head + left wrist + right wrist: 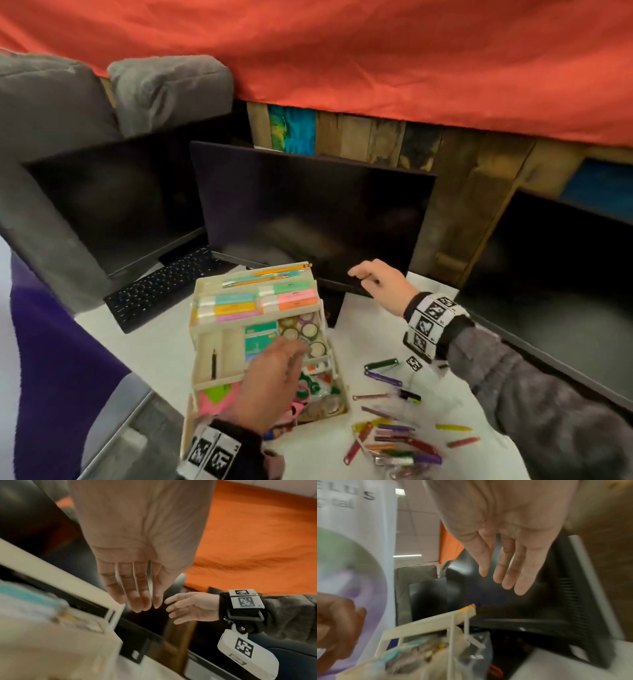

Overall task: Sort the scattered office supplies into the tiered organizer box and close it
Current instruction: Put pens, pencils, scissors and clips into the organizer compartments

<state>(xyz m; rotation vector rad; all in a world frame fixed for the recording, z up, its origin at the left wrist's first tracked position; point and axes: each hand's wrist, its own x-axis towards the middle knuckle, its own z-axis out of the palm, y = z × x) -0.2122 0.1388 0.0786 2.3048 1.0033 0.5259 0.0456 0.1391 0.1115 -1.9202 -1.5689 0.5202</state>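
We see the tiered organizer box [260,342] standing open on the white desk [370,329], toward its left edge, its cream trays stepped back toward the monitor [315,212]. The top tray carries pencils [274,275], the next one pastel sticky-note pads [257,301]; below sit rolls of tape [305,330] beside a teal packet [258,342], and the bottom compartment is a jumble of small coloured bits. Our left hand [274,383] hangs over the lower trays with relaxed, straight fingers, holding nothing. Our right hand [380,282] is in the air just right of the top tray, in front of the monitor's lower edge, fingers loose and empty too. Coloured clips [394,442] lie scattered on the desk toward its near right part, well apart from both hands. A black keyboard [161,291] lies at the desk's left edge behind the box.
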